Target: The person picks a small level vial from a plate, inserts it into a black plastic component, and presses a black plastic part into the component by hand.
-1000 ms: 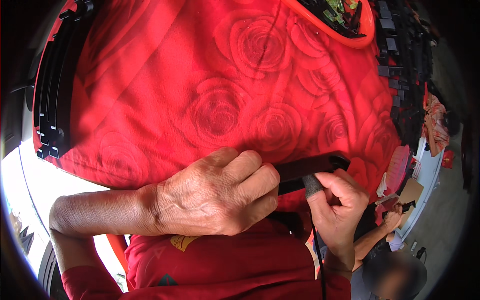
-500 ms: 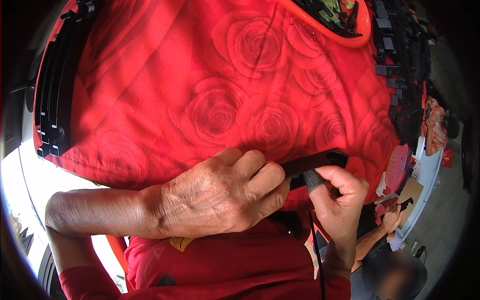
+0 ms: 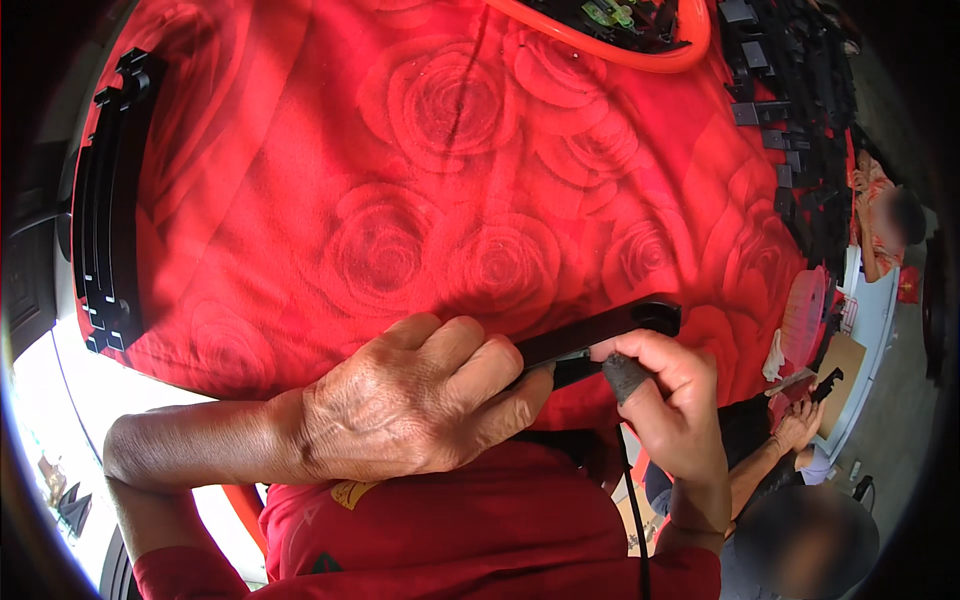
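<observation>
Over the last second little has shifted: the left hand [image 3: 420, 405] still clamps the near end of the long black plastic strip [image 3: 600, 330] at the table's [image 3: 420, 200] near edge, while the right hand [image 3: 665, 395], thumb capped grey, keeps pinching its far end

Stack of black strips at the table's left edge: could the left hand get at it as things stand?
Probably yes: only bare red cloth lies between the stack of black strips and the left hand, though that hand now grips a black bar.
</observation>
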